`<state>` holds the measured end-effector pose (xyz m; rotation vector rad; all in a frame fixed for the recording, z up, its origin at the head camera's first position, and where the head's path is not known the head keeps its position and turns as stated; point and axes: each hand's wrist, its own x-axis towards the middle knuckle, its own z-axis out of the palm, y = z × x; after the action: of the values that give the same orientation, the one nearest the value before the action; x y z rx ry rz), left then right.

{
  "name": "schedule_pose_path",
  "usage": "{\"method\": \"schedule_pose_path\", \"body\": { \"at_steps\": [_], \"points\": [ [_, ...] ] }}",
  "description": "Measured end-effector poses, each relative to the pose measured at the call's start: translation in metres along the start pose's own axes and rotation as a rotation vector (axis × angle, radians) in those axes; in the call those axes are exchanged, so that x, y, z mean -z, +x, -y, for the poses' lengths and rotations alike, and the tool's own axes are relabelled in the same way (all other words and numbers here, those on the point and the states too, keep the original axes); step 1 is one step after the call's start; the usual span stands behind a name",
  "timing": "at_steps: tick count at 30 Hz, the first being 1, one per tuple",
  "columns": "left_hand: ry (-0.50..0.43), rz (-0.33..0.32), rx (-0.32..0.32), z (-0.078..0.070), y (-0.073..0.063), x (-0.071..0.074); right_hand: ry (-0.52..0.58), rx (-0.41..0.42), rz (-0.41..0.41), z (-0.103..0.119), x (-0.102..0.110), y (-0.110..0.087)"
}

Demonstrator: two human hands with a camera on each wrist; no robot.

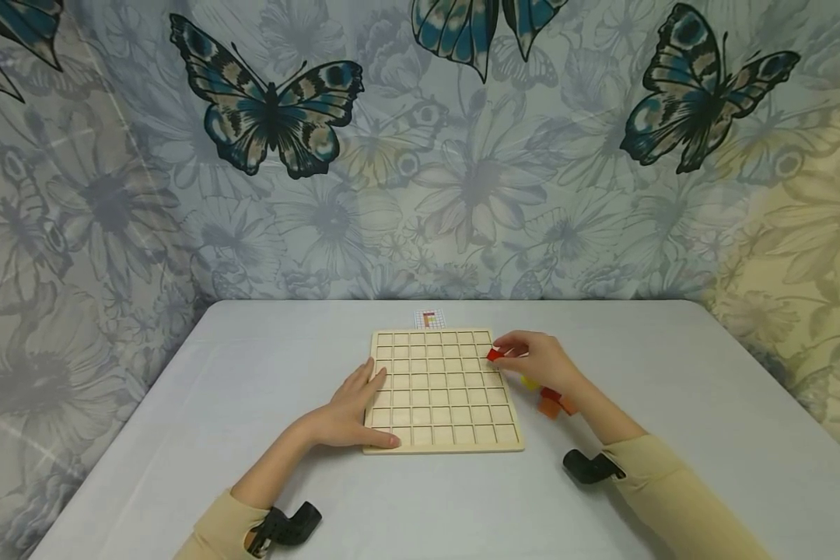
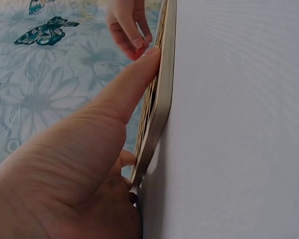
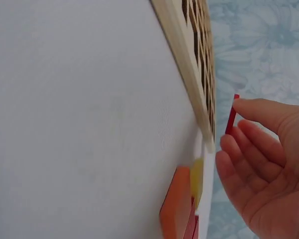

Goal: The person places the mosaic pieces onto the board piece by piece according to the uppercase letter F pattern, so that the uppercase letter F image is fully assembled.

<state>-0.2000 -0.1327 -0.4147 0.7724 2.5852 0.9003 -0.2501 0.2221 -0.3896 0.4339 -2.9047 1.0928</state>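
Note:
A wooden grid board (image 1: 430,393) lies flat on the table. Along its left side rests my left hand (image 1: 346,408), fingers stretched out along the edge and thumb laid over the near left rim. In the left wrist view that straight thumb (image 2: 132,82) touches the board's rim. Over the board's upper right edge, my right hand (image 1: 542,362) pinches a small red tile (image 1: 494,355). The right wrist view shows this thin red tile (image 3: 232,114) between thumb and fingertips, held up apart from the board.
Right of the board lie loose tiles: orange (image 1: 549,408), red (image 1: 550,393) and yellow (image 1: 529,383), partly behind my right hand. A small printed pattern card (image 1: 430,319) lies beyond the board's far edge. The white table (image 1: 280,342) ends at a butterfly-patterned backdrop.

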Motion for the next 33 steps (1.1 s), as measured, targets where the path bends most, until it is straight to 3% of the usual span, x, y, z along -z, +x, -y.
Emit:
{"method": "schedule_pose_path", "body": {
  "at_steps": [23, 33],
  "points": [
    [-0.009, -0.003, 0.0, 0.0, -0.002, 0.0, 0.087, 0.031, 0.093, 0.054, -0.04, 0.036],
    [0.005, -0.001, 0.016, 0.002, 0.0, -0.001, 0.07, 0.028, 0.128, 0.067, -0.058, 0.048]
  ]
}}
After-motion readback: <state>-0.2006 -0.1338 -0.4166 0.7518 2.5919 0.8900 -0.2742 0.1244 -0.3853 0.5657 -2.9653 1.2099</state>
